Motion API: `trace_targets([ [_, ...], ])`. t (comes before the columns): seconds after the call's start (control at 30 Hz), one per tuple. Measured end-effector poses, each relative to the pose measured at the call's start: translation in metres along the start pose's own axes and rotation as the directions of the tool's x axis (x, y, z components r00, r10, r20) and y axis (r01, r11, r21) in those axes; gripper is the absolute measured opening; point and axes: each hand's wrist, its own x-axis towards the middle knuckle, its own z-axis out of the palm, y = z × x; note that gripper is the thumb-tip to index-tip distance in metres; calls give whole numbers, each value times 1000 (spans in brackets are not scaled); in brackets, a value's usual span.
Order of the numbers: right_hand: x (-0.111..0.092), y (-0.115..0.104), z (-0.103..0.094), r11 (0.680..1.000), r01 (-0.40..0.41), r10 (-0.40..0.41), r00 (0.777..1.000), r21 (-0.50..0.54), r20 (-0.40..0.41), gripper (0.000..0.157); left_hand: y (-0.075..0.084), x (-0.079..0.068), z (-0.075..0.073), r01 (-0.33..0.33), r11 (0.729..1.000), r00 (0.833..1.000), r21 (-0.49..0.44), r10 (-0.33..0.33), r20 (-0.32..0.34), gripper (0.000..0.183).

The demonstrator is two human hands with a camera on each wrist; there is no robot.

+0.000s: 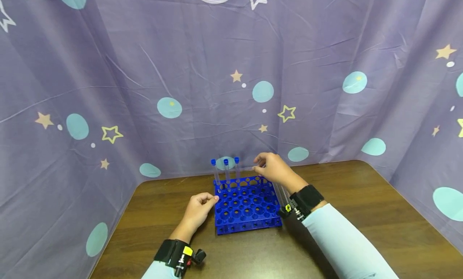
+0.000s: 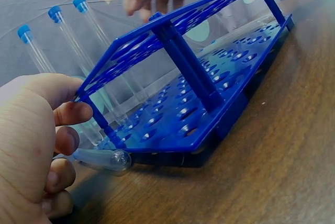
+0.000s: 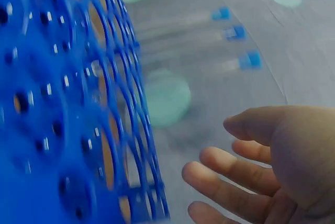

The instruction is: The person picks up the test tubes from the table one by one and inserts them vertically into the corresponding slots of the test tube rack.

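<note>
A blue test tube rack (image 1: 249, 226) stands on the table. Three clear test tubes (image 2: 78, 41) with blue caps stand upright in its back left holes. My left hand (image 1: 199, 208) holds the rack's left edge, thumb on the top plate and index finger beneath it in the left wrist view. Close to those fingers, the rounded end of another clear tube (image 2: 102, 159) shows low beside the rack. Over the rack's back right corner hovers my right hand (image 1: 273, 168); its fingers are loosely bent, with nothing between them in the right wrist view.
More clear tubes (image 1: 281, 192) lie along the rack's right side, partly hidden by the right wrist. The brown wooden table (image 1: 152, 214) ends at a purple patterned curtain (image 1: 202, 122), which hangs behind and at both sides.
</note>
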Motion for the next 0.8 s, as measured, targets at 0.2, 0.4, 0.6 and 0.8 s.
trace_targets([
  [0.2,-13,42,-24,997,-64,63,998,50,13,28,-1,-1,3,17,1000,1000,0,-17,6,21],
  [0.4,-30,77,-42,990,-123,120,992,76,37,29,-3,-4,6,17,1000,1000,-14,-17,15,20],
  [0.6,-35,93,-51,986,-160,159,987,41,25,35,-1,-2,4,2,1000,1000,2,-2,1,18],
  [0.8,-36,104,-54,979,-197,198,980,-51,9,35,0,0,1,2,1000,1000,18,-2,-10,20],
])
